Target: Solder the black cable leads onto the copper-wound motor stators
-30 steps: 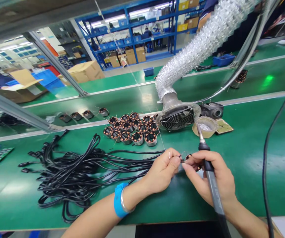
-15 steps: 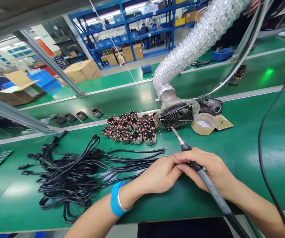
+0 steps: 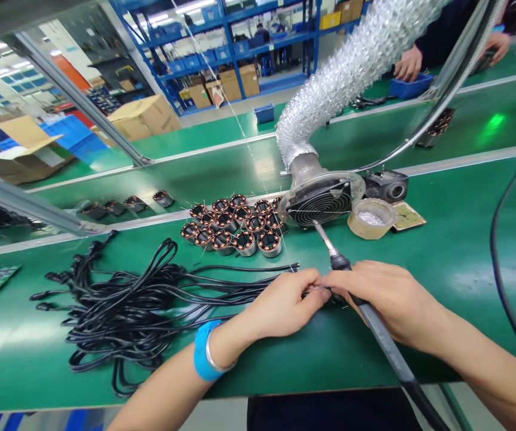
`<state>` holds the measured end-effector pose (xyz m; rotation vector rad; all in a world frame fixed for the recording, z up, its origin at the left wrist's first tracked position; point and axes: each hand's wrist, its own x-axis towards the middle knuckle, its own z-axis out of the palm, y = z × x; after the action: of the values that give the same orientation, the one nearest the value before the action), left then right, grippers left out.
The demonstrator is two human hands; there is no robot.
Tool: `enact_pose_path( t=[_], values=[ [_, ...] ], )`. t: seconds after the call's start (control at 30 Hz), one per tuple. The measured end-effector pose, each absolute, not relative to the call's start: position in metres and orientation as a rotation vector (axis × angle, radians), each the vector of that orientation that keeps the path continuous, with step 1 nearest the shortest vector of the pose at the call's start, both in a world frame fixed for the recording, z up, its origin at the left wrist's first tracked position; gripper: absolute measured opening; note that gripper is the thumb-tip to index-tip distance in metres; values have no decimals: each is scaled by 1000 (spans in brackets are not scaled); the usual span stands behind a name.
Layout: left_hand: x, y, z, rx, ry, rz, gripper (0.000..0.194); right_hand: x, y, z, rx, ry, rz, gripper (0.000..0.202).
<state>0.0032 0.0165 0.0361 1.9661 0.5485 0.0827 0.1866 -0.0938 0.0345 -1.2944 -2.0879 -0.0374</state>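
My right hand (image 3: 388,302) is wrapped round a soldering iron (image 3: 381,335), whose metal tip points up and away in front of the fan guard. The thumb and forefinger of my left hand (image 3: 285,305) pinch a black cable near its end, and the bare wire is too small to see clearly. Fingertips of both hands meet there, above the green bench. Left of them spreads a tangled bundle of black cables (image 3: 123,317), with several stripped ends reaching toward my left hand. Beyond it, several copper-wound motor stators (image 3: 244,243) stand grouped together.
A fume extractor (image 3: 323,206) on a silver flexible duct (image 3: 330,90) stands ahead. Right of it are a round pot (image 3: 372,219), a flat sponge tray (image 3: 409,217) and a black device (image 3: 388,187). A loose black lead (image 3: 498,269) hangs at right. A co-worker's hand (image 3: 408,64) touches a blue bin (image 3: 410,87).
My right fingers have drawn slightly off my left hand, so the fingertips now meet at the cable end. The iron shifted a little right. A co-worker's hands have appeared at the back.
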Motion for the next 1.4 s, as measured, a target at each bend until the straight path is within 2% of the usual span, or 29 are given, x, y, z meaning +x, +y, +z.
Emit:
enact_pose_path(
  t=[0.17, 0.33, 0.53, 0.83, 1.4],
  values=[
    [9, 22, 28, 1600, 551, 112, 25, 188, -88, 32, -1189, -2080, 1, 30],
    [21, 28, 20, 1463, 670, 283, 18, 191, -87, 26, -1217, -1843, -9, 26],
    [28, 30, 11, 1409, 755, 314, 17, 193, -111, 21, -1261, -1394, -117, 57],
    [31, 27, 9, 1477, 752, 351, 18, 195, -118, 23, -1367, -1262, -57, 17],
    [28, 25, 6, 1541, 732, 367, 18, 193, -113, 15, -1470, -1158, -27, 10]
  ],
)
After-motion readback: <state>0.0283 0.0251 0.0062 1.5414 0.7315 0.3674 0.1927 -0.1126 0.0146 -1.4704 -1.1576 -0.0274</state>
